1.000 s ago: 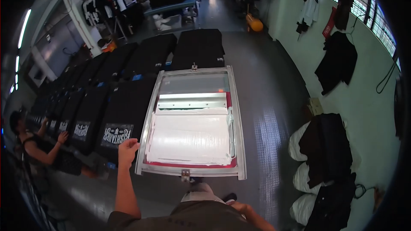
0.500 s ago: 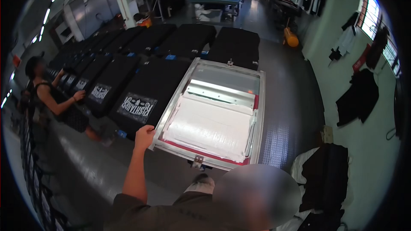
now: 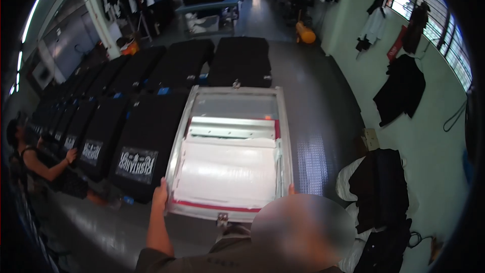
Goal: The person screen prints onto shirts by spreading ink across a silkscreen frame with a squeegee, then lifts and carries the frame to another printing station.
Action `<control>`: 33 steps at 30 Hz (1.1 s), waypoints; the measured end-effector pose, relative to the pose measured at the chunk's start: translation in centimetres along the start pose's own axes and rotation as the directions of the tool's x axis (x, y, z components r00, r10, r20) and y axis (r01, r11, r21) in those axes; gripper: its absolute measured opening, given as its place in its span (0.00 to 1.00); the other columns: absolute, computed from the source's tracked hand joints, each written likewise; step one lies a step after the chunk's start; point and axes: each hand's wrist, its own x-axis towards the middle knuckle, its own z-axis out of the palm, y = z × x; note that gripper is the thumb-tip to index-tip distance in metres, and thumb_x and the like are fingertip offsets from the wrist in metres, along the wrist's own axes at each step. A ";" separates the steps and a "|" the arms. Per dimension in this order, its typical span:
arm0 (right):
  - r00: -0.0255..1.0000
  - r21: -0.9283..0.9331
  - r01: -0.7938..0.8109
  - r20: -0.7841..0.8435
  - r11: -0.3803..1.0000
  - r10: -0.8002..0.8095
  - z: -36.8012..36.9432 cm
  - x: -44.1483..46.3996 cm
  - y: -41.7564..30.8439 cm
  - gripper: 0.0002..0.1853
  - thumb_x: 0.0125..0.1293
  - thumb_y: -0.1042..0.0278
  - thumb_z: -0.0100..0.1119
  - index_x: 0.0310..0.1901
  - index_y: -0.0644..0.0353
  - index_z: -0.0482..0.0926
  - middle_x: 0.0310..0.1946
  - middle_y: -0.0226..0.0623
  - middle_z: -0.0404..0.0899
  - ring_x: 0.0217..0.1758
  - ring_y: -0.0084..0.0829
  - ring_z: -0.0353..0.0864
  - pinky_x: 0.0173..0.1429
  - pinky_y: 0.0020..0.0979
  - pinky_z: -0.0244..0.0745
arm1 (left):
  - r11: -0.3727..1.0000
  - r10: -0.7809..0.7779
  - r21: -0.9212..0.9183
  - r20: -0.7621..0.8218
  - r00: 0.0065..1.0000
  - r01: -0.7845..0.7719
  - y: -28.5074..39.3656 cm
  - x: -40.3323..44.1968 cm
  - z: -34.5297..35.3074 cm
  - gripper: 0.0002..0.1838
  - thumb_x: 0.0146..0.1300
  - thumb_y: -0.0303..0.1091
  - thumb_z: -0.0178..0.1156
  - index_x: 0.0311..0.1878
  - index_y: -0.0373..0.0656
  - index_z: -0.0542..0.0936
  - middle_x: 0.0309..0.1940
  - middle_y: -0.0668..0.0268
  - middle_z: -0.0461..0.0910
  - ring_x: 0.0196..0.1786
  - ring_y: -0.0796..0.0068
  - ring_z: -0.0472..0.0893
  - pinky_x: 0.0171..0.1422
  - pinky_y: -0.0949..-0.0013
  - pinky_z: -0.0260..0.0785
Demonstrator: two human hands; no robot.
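A screen printing frame point(image 3: 284, 131) with a metal rim lies in front of me. White ink point(image 3: 227, 172) covers much of its mesh, and a metal squeegee point(image 3: 232, 129) rests across it, beyond the ink. My left hand point(image 3: 160, 193) is closed on the near left corner of the frame. At the near right side, the fingertips of my right hand point(image 3: 291, 189) show against the rim; the rest of that hand is hidden by a blurred patch. Left of the frame lies a black garment panel point(image 3: 151, 126) with a white lettered print point(image 3: 136, 164) on it.
Two rows of black-covered boards run left, among them a far board point(image 3: 240, 60). A co-worker point(image 3: 45, 167) stands at the left with hands by another print. Bagged dark clothes point(image 3: 381, 187) lie at the right, and garments point(image 3: 401, 88) hang along the wall.
The view has swung, so the boards and co-worker sit further left. My left hand stays on the frame. Fingers of my right hand, hidden before, now show at the frame's right side.
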 end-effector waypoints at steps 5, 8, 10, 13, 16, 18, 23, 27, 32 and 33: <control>0.997 -0.096 -0.082 -0.017 0.992 0.081 -5.7 -1.4 -3.6 0.39 0.70 0.33 0.44 0.44 0.72 0.82 0.39 0.65 0.81 0.51 0.53 0.83 0.57 0.44 0.73 | 0.990 -0.120 0.037 -0.245 0.962 0.133 4.1 -6.5 -1.2 0.51 0.66 0.75 0.34 0.51 0.26 0.80 0.48 0.38 0.81 0.57 0.39 0.78 0.61 0.49 0.66; 1.000 -0.080 0.006 -0.026 0.997 -0.008 -10.2 2.3 -4.7 0.39 0.69 0.32 0.45 0.45 0.70 0.82 0.39 0.64 0.82 0.52 0.57 0.82 0.57 0.45 0.72 | 0.992 -0.016 -0.120 -0.312 0.950 -0.023 2.7 -6.2 1.9 0.50 0.67 0.74 0.41 0.47 0.23 0.81 0.40 0.43 0.84 0.46 0.52 0.83 0.51 0.53 0.70; 0.997 -0.057 0.081 0.008 0.995 -0.081 -14.2 6.1 -5.5 0.40 0.68 0.30 0.45 0.43 0.71 0.82 0.37 0.64 0.82 0.48 0.57 0.83 0.53 0.46 0.74 | 0.978 -0.023 -0.205 -0.313 0.949 -0.044 13.1 -14.8 3.9 0.50 0.67 0.74 0.41 0.51 0.23 0.80 0.44 0.41 0.83 0.49 0.53 0.82 0.54 0.56 0.70; 0.992 -0.045 0.124 0.037 0.991 -0.122 -20.6 9.5 -9.8 0.40 0.69 0.32 0.47 0.44 0.74 0.81 0.33 0.58 0.83 0.41 0.46 0.83 0.48 0.43 0.75 | 0.994 -0.026 -0.108 -0.382 0.924 -0.016 15.9 -15.0 8.1 0.52 0.67 0.74 0.38 0.47 0.19 0.79 0.42 0.36 0.82 0.51 0.44 0.80 0.55 0.51 0.67; 0.988 -0.005 0.150 0.030 0.989 -0.150 -25.8 13.1 -12.5 0.39 0.70 0.34 0.49 0.47 0.76 0.81 0.32 0.51 0.84 0.39 0.34 0.82 0.47 0.38 0.74 | 0.979 -0.068 -0.205 -0.332 0.941 -0.002 20.8 -18.2 11.8 0.50 0.67 0.72 0.41 0.46 0.20 0.79 0.44 0.38 0.82 0.51 0.44 0.80 0.56 0.54 0.67; 0.987 -0.029 0.158 0.034 0.987 -0.157 -28.6 15.9 -12.9 0.39 0.70 0.35 0.49 0.47 0.76 0.81 0.31 0.48 0.83 0.37 0.32 0.81 0.44 0.36 0.74 | 0.955 -0.086 -0.295 -0.352 0.932 -0.024 23.3 -19.2 14.2 0.49 0.68 0.72 0.41 0.48 0.21 0.79 0.46 0.39 0.81 0.52 0.45 0.79 0.58 0.55 0.67; 0.991 0.016 0.108 0.078 0.994 -0.109 -29.3 24.7 -13.9 0.40 0.68 0.32 0.49 0.50 0.73 0.81 0.39 0.59 0.84 0.48 0.50 0.84 0.53 0.40 0.74 | 0.934 -0.107 -0.358 -0.314 0.943 -0.013 28.7 -17.0 17.5 0.47 0.68 0.70 0.45 0.58 0.22 0.75 0.54 0.46 0.79 0.56 0.56 0.78 0.62 0.59 0.67; 0.989 -0.009 0.140 0.052 0.990 -0.140 -31.8 32.5 -18.4 0.38 0.69 0.35 0.51 0.48 0.75 0.81 0.34 0.50 0.82 0.40 0.38 0.81 0.46 0.37 0.73 | 0.906 -0.137 -0.422 -0.299 0.944 -0.002 35.9 -13.4 22.8 0.48 0.68 0.71 0.43 0.55 0.21 0.76 0.51 0.41 0.80 0.56 0.50 0.79 0.60 0.56 0.67; 0.966 -0.078 0.221 -0.121 0.972 -0.230 -34.0 45.2 -24.0 0.36 0.70 0.39 0.54 0.45 0.77 0.81 0.27 0.39 0.80 0.31 0.23 0.75 0.35 0.30 0.70 | 0.945 -0.070 -0.327 -0.252 0.965 -0.017 50.0 -8.2 28.8 0.48 0.68 0.71 0.40 0.47 0.23 0.81 0.41 0.39 0.83 0.49 0.46 0.81 0.55 0.54 0.68; 0.977 -0.033 0.196 -0.081 0.980 -0.198 -34.6 47.2 -25.2 0.35 0.70 0.39 0.54 0.45 0.77 0.82 0.28 0.39 0.81 0.32 0.22 0.75 0.36 0.29 0.71 | 0.944 -0.067 -0.330 -0.235 0.970 -0.014 51.5 -6.1 29.7 0.47 0.68 0.71 0.40 0.47 0.23 0.81 0.41 0.39 0.83 0.49 0.46 0.81 0.54 0.54 0.68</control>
